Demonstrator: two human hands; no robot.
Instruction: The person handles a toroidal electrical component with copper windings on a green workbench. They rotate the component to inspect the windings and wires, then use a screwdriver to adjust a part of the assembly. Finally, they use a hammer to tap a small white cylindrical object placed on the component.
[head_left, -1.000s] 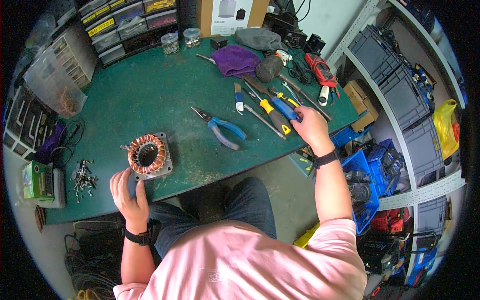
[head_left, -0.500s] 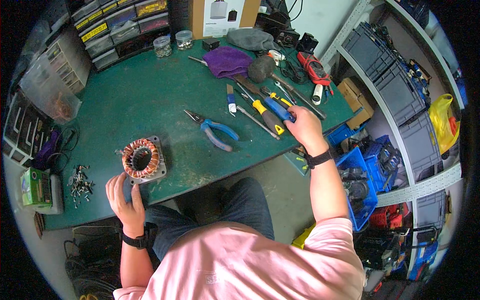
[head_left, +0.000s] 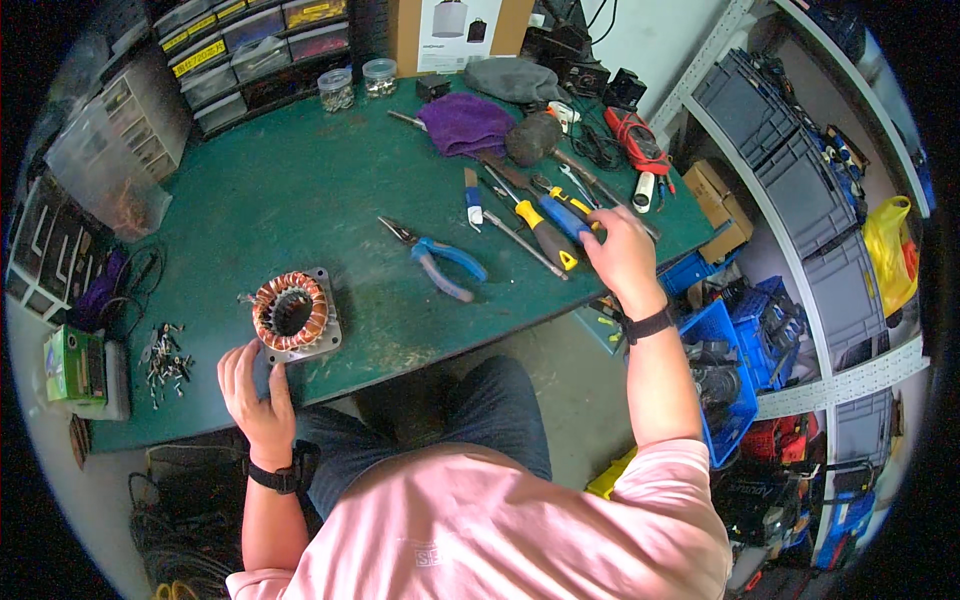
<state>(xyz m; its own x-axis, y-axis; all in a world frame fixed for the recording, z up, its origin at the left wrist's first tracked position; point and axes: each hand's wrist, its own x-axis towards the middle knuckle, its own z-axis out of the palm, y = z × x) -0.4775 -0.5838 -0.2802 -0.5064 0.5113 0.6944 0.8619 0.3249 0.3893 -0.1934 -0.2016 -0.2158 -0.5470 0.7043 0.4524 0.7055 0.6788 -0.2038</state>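
Observation:
On the green workbench (head_left: 215,215) sits a motor stator (head_left: 291,312) with copper windings laced in white, on a square metal flange. My left hand (head_left: 257,400) rests at the bench's front edge, fingers apart, its fingertips by the flange's lower left corner. At the right, my right hand (head_left: 622,255) has its fingers bent round the rear end of a blue-handled tool (head_left: 562,215), which lies on the bench. Beside that handle are a yellow-and-black screwdriver (head_left: 549,240), a thin metal rod (head_left: 520,243) and a blue-handled cutter knife (head_left: 473,200). Blue long-nose pliers (head_left: 440,262) lie mid-bench, jaws apart.
Loose screws (head_left: 168,365) lie at the left front, near a green box (head_left: 75,365). A purple cloth (head_left: 465,125), a mallet (head_left: 532,140) and a red meter (head_left: 635,140) are at the back right. Blue crates (head_left: 715,375) stand below the bench's right side, beside shelving (head_left: 800,250).
The whole scene has shifted slightly to the right in the picture. Both hands and the tools keep nearly the same places on the bench.

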